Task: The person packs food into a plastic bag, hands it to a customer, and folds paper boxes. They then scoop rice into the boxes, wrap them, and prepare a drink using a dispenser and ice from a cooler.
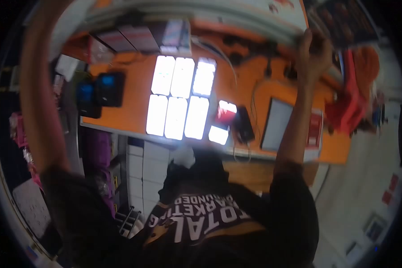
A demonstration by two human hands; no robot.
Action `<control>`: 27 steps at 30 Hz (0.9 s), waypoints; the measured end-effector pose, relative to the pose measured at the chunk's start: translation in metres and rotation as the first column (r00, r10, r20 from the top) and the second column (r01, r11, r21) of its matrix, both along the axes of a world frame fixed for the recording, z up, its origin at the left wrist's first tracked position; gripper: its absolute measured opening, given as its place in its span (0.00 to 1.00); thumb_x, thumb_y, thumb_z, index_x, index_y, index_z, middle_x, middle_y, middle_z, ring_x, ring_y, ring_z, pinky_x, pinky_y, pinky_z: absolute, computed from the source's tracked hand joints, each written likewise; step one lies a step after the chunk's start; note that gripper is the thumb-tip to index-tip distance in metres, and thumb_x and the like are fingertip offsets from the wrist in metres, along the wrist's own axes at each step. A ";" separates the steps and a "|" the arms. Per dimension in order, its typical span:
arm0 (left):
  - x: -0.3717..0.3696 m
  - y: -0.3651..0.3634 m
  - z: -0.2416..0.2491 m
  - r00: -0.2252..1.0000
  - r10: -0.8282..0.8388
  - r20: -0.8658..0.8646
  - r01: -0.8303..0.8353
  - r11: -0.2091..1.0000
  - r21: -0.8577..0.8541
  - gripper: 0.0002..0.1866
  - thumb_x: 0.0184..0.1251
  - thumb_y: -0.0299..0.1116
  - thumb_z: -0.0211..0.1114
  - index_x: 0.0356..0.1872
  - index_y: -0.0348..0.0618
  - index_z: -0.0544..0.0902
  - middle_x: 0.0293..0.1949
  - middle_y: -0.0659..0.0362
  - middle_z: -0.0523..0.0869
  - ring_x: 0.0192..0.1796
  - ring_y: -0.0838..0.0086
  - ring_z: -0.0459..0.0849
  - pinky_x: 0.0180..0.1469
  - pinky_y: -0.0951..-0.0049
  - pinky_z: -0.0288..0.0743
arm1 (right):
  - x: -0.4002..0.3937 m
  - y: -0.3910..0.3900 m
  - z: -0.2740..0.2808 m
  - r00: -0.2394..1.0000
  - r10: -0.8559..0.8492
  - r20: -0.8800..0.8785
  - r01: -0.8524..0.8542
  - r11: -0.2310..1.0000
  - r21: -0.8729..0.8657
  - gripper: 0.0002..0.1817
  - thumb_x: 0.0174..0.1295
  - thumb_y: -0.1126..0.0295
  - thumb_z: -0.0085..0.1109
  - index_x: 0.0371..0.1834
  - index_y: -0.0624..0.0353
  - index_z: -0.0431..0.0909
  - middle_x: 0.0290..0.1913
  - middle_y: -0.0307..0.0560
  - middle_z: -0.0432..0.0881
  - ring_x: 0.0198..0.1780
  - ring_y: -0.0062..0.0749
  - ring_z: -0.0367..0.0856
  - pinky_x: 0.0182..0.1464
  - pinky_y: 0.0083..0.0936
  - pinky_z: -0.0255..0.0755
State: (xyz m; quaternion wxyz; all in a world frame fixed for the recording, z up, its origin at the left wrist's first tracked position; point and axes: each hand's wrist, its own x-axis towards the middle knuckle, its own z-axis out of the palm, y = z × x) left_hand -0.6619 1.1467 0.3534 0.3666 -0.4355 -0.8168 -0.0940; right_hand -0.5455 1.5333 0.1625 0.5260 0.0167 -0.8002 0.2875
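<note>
My right hand (315, 56) is raised over the far right side of the orange table (134, 107), beside the edge of a pale panel (254, 20). Its fingers look curled in, with the thumb pointing up; blur hides what they hold, if anything. My left arm (42, 98) reaches up along the left side, and its hand lies beyond the top edge. Between my arms, several phones (177, 118) with glowing white screens lie in two rows on the table. Close to them is another phone (226, 114) with a red and white screen.
Two dark devices with blue screens (109, 82) sit at left. A black object (244, 125), a grey flat panel (277, 123) and a red-and-white box (314, 129) lie right. Red cloth (348, 109) hangs at the table's right end. Cables (254, 96) run along the back.
</note>
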 end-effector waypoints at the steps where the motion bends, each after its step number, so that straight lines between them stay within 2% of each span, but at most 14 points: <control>1: 0.053 -0.035 -0.022 0.995 0.066 0.078 -0.073 0.994 0.081 0.16 0.73 0.35 0.59 0.51 0.34 0.84 0.46 0.47 0.88 0.49 0.60 0.86 0.55 0.64 0.77 | 0.028 -0.005 -0.006 0.997 -0.064 -0.032 0.065 0.997 0.049 0.07 0.66 0.71 0.63 0.41 0.64 0.82 0.36 0.49 0.85 0.37 0.40 0.84 0.43 0.32 0.76; 3: 0.152 -0.105 -0.076 0.933 0.190 0.307 -0.249 0.954 0.166 0.14 0.73 0.34 0.60 0.48 0.34 0.85 0.42 0.51 0.89 0.45 0.66 0.88 0.52 0.68 0.77 | 0.069 -0.026 -0.008 0.976 -0.148 -0.161 0.171 0.975 0.140 0.07 0.66 0.72 0.63 0.41 0.64 0.81 0.39 0.49 0.85 0.39 0.40 0.83 0.44 0.31 0.76; 4: 0.195 -0.136 -0.110 0.814 0.101 0.571 -0.297 0.919 0.260 0.13 0.79 0.31 0.55 0.48 0.35 0.85 0.45 0.55 0.89 0.47 0.71 0.86 0.54 0.71 0.76 | 0.104 -0.039 -0.025 0.973 -0.232 -0.006 0.231 0.962 0.145 0.07 0.66 0.73 0.62 0.42 0.65 0.80 0.38 0.50 0.83 0.41 0.41 0.83 0.45 0.32 0.75; 5: 0.240 -0.165 -0.151 0.785 0.133 0.605 -0.360 0.893 0.270 0.12 0.79 0.31 0.56 0.49 0.35 0.85 0.45 0.55 0.88 0.49 0.72 0.85 0.54 0.73 0.76 | 0.128 -0.056 -0.047 0.987 -0.161 0.031 0.153 0.974 0.165 0.06 0.65 0.73 0.63 0.41 0.65 0.80 0.38 0.51 0.83 0.40 0.42 0.83 0.44 0.32 0.75; 7: 0.322 -0.207 -0.228 0.341 0.117 0.933 -0.603 0.789 0.121 0.12 0.78 0.32 0.56 0.49 0.35 0.84 0.44 0.55 0.88 0.48 0.73 0.84 0.52 0.71 0.77 | 0.190 -0.099 -0.106 0.961 -0.080 0.264 0.032 0.983 0.182 0.06 0.65 0.74 0.62 0.43 0.64 0.80 0.39 0.52 0.83 0.42 0.43 0.84 0.44 0.33 0.76; 9: 0.419 -0.254 -0.334 0.019 0.189 0.982 -0.701 0.703 -0.122 0.13 0.77 0.27 0.53 0.53 0.34 0.83 0.47 0.53 0.89 0.50 0.69 0.85 0.50 0.66 0.79 | 0.253 -0.148 -0.147 0.782 -0.027 0.623 -0.026 0.997 0.076 0.09 0.67 0.74 0.60 0.47 0.65 0.79 0.41 0.55 0.84 0.45 0.48 0.85 0.47 0.35 0.78; 11: 0.546 -0.286 -0.430 0.152 0.473 0.868 -0.493 0.797 -0.349 0.13 0.66 0.22 0.55 0.47 0.33 0.84 0.46 0.45 0.86 0.47 0.55 0.87 0.49 0.62 0.82 | 0.302 -0.197 -0.199 0.807 0.004 0.591 -0.178 0.955 0.236 0.07 0.68 0.74 0.60 0.43 0.67 0.80 0.40 0.56 0.84 0.44 0.45 0.85 0.47 0.35 0.78; 12: 0.591 -0.280 -0.432 -0.140 0.513 0.847 -0.420 0.744 -0.520 0.12 0.64 0.22 0.55 0.44 0.37 0.85 0.46 0.41 0.84 0.46 0.49 0.85 0.49 0.56 0.82 | 0.315 -0.270 -0.184 0.746 0.313 0.587 -0.264 0.949 -0.171 0.06 0.69 0.75 0.58 0.42 0.68 0.80 0.39 0.55 0.85 0.43 0.40 0.85 0.47 0.33 0.78; 13: 0.640 -0.279 -0.417 0.016 0.266 0.964 -0.610 0.766 -0.202 0.10 0.66 0.29 0.58 0.43 0.41 0.86 0.45 0.41 0.85 0.47 0.47 0.85 0.50 0.51 0.81 | 0.331 -0.334 -0.185 0.639 0.471 0.608 -0.381 0.881 -0.281 0.06 0.70 0.75 0.57 0.43 0.68 0.81 0.39 0.54 0.86 0.44 0.38 0.85 0.48 0.33 0.78; 14: 0.660 -0.285 -0.378 -0.366 0.203 0.908 -0.598 0.697 -0.396 0.17 0.68 0.36 0.62 0.53 0.38 0.83 0.51 0.43 0.86 0.56 0.48 0.84 0.60 0.53 0.76 | 0.348 -0.389 -0.200 0.510 0.603 0.614 -0.556 0.775 -0.300 0.06 0.68 0.76 0.57 0.43 0.65 0.80 0.37 0.53 0.85 0.39 0.39 0.85 0.45 0.31 0.78; 15: 0.716 -0.293 -0.398 -0.303 0.164 0.939 -0.703 0.627 -0.336 0.16 0.68 0.40 0.62 0.51 0.42 0.84 0.47 0.42 0.87 0.55 0.46 0.84 0.58 0.51 0.78 | 0.376 -0.463 -0.177 0.346 0.602 0.719 -0.643 0.710 -0.286 0.06 0.67 0.75 0.58 0.44 0.64 0.80 0.38 0.53 0.86 0.39 0.42 0.86 0.44 0.33 0.78; 18: 0.807 -0.322 -0.381 -0.385 0.067 0.921 -0.828 0.415 -0.376 0.18 0.70 0.41 0.62 0.54 0.39 0.83 0.50 0.43 0.86 0.55 0.48 0.84 0.59 0.52 0.76 | 0.427 -0.575 -0.212 -0.062 0.601 0.797 -0.976 0.132 -0.176 0.09 0.64 0.73 0.62 0.47 0.61 0.81 0.41 0.52 0.86 0.41 0.43 0.87 0.44 0.37 0.78; 22: 0.881 -0.372 -0.386 -0.378 0.082 0.922 -0.919 0.086 -0.385 0.19 0.71 0.40 0.62 0.56 0.39 0.82 0.49 0.44 0.87 0.54 0.49 0.85 0.58 0.53 0.77 | 0.465 -0.664 -0.212 -0.260 0.620 0.741 -0.942 0.007 -0.336 0.10 0.63 0.72 0.63 0.46 0.60 0.82 0.39 0.54 0.86 0.38 0.45 0.87 0.40 0.37 0.78; 27: 0.926 -0.462 -0.377 -0.264 0.110 0.958 -0.939 -0.255 -0.230 0.19 0.69 0.36 0.65 0.56 0.36 0.81 0.48 0.45 0.88 0.48 0.52 0.88 0.51 0.57 0.81 | 0.494 -0.777 -0.216 -0.329 0.573 0.750 -0.937 -0.103 -0.333 0.08 0.65 0.73 0.60 0.44 0.61 0.81 0.37 0.52 0.86 0.37 0.44 0.87 0.40 0.36 0.79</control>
